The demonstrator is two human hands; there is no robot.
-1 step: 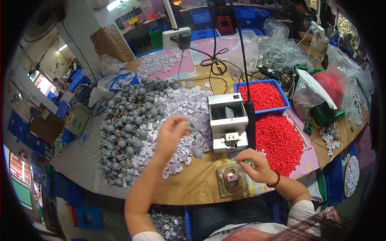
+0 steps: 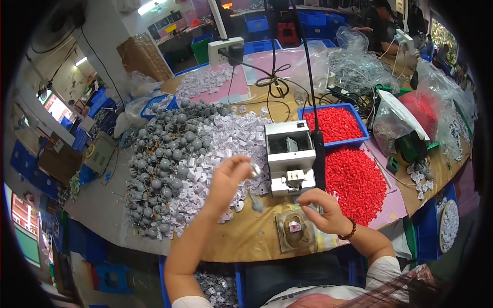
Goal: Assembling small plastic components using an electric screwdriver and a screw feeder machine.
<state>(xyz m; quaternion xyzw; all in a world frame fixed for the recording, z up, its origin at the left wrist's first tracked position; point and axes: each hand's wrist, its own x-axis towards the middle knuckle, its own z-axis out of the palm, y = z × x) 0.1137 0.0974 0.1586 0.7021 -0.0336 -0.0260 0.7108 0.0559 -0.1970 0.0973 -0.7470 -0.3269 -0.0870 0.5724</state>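
My left hand (image 2: 228,177) is raised over the right side of a pile of small white plastic parts (image 2: 233,136). Its fingertips pinch a small whitish plastic part (image 2: 255,170), blurred by motion. Below it shows a blurred grey piece (image 2: 257,205); whether it hangs or falls I cannot tell. My right hand (image 2: 326,210) is half curled, thumb and forefinger apart, with nothing visible between them. It is above and right of a worn block (image 2: 283,241) bearing a small white part with a red centre (image 2: 295,227). Beyond my hands stands a white bench device (image 2: 291,156).
Grey round-headed parts with wire leads (image 2: 164,164) are heaped on the left. Red pieces fill a blue tray (image 2: 363,137) and form a loose heap (image 2: 354,185) on the right. Cables (image 2: 280,82) cross the table behind the device. A co-worker (image 2: 379,28) sits at the far right.
My left hand has moved slightly right and down with the whitish part. The grey piece below it has shifted down and right. My right hand has barely moved.
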